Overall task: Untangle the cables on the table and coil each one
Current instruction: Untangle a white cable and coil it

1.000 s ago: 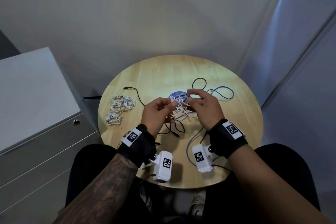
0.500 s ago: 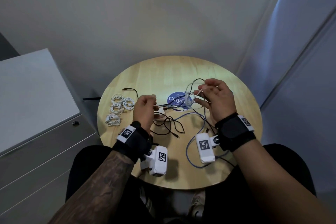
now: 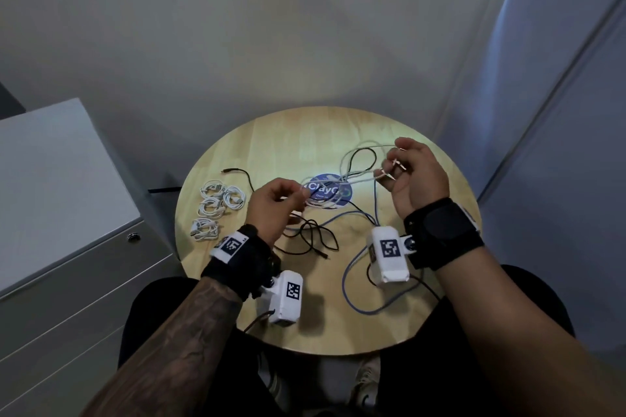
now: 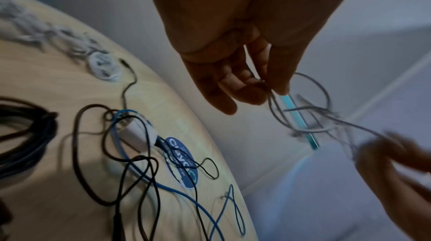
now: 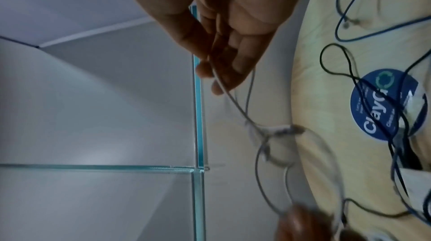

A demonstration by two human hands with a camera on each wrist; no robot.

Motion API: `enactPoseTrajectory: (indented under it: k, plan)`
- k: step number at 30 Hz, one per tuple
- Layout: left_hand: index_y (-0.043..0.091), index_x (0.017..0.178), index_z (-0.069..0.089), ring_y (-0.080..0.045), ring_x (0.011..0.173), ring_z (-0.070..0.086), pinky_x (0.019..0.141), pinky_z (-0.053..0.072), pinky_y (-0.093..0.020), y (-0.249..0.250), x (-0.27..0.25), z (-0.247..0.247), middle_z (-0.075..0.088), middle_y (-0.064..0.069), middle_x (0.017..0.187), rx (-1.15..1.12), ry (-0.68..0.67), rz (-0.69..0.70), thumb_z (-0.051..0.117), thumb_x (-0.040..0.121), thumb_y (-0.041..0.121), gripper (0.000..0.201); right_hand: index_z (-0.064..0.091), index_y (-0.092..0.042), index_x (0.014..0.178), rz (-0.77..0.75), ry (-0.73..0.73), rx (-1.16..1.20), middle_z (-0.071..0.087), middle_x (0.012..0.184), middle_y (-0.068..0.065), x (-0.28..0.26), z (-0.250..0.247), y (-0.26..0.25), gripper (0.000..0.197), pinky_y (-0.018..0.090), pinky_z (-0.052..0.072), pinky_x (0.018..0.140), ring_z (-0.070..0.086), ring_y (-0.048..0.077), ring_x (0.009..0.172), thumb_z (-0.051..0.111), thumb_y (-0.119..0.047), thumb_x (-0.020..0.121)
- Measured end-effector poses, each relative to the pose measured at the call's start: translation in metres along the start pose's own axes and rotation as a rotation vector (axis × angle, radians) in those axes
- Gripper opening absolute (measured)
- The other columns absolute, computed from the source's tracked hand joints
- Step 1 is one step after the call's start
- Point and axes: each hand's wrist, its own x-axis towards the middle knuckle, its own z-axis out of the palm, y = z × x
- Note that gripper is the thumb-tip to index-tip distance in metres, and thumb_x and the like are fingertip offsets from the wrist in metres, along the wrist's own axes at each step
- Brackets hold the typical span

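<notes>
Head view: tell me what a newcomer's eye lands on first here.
First, the two hands raised over the round wooden table, the left hand and right hand pinching a white cable stretched between them above a blue sticker. Next, the loose black cable and blue cable sprawled on the near half of the table. Then the four coiled white cables at its left edge.

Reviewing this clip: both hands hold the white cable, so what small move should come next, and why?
Probably draw the right hand farther from the left hand: the white cable between them still shows loops and lies over the black cable and blue cable.
</notes>
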Motion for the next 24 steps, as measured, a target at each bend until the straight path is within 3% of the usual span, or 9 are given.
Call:
enactPoseTrajectory:
  k: [3,6,8,11,14,16,19,21,24]
  plan:
    - [0.007,0.083,0.065,-0.01,0.072,0.064,0.061,0.057,-0.03,-0.002,0.005,-0.01,0.066,0.001,0.078,0.012,0.093,0.016,0.074,0.085,0.014,0.011,0.056,-0.012,0.093,0.006,0.072,-0.075,0.049,0.071,0.003,0.005,-0.008,-0.003,0.024,0.019,0.025,0.041,0.028,0.011,0.044,0.039,0.005,0.087]
    - [0.007,0.086,0.06,-0.017,0.079,0.066,0.066,0.058,-0.031,0.002,0.006,-0.008,0.069,-0.009,0.081,0.0,0.086,0.056,0.067,0.091,0.01,0.009,0.056,-0.011,0.096,0.019,0.06,-0.134,0.047,0.072,0.002,0.005,-0.009,0.001,0.025,0.018,0.018,0.038,0.024,0.009,0.042,0.039,0.004,0.086]
    - [0.007,0.087,0.057,-0.02,0.07,0.064,0.061,0.057,-0.029,0.009,0.004,-0.004,0.065,-0.011,0.072,-0.09,0.036,0.048,0.061,0.094,0.007,0.009,0.06,-0.011,0.101,0.01,0.058,-0.195,0.047,0.073,0.0,0.004,-0.009,0.004,0.025,0.019,0.021,0.039,0.027,0.01,0.046,0.043,0.002,0.088]
    - [0.012,0.085,0.055,-0.018,0.053,0.047,0.048,0.042,-0.021,0.02,0.004,-0.001,0.046,-0.004,0.058,-0.223,-0.035,-0.017,0.06,0.095,0.009,0.012,0.065,-0.009,0.108,0.025,0.047,-0.238,0.047,0.075,0.0,0.001,-0.009,0.012,0.026,0.022,0.036,0.045,0.033,0.011,0.048,0.048,0.0,0.091]
    - [0.012,0.085,0.056,-0.014,0.048,0.031,0.054,0.035,-0.025,0.026,0.01,0.001,0.032,0.003,0.054,-0.29,-0.081,-0.023,0.059,0.096,0.011,0.011,0.063,-0.009,0.107,0.013,-0.019,-0.335,0.051,0.076,0.002,-0.004,-0.009,0.019,0.02,0.029,0.052,0.052,0.041,0.01,0.044,0.05,-0.001,0.094]
    - [0.012,0.087,0.055,-0.013,0.047,0.028,0.054,0.035,-0.029,0.029,0.013,0.004,0.031,0.004,0.053,-0.321,-0.07,-0.019,0.056,0.098,0.013,0.011,0.061,-0.01,0.103,-0.014,-0.099,-0.463,0.053,0.075,0.004,-0.008,-0.007,0.022,0.015,0.033,0.055,0.053,0.044,0.011,0.042,0.052,-0.002,0.094]
    - [0.015,0.092,0.048,-0.016,0.051,0.047,0.048,0.042,-0.028,0.036,0.012,0.011,0.048,0.0,0.056,-0.308,-0.034,0.001,0.044,0.104,0.017,0.013,0.064,-0.013,0.092,-0.026,-0.263,-0.68,0.052,0.066,-0.001,-0.018,-0.004,0.031,0.008,0.029,0.052,0.049,0.041,0.01,0.042,0.057,-0.011,0.096]
    - [0.018,0.096,0.044,-0.024,0.066,0.067,0.045,0.048,-0.026,0.04,0.01,0.015,0.067,-0.006,0.071,-0.294,-0.041,-0.001,0.036,0.106,0.023,0.014,0.069,-0.017,0.087,-0.034,-0.359,-0.786,0.051,0.055,-0.013,-0.026,-0.002,0.041,0.012,0.036,0.056,0.056,0.043,0.009,0.042,0.061,-0.019,0.096]
    - [0.018,0.097,0.045,-0.022,0.067,0.069,0.052,0.052,-0.027,0.045,0.013,0.013,0.069,-0.006,0.073,-0.361,0.036,-0.023,0.034,0.107,0.024,0.016,0.073,-0.015,0.086,-0.01,-0.372,-0.838,0.053,0.049,-0.02,-0.034,-0.002,0.048,0.022,0.043,0.056,0.066,0.048,0.004,0.04,0.06,-0.031,0.096]
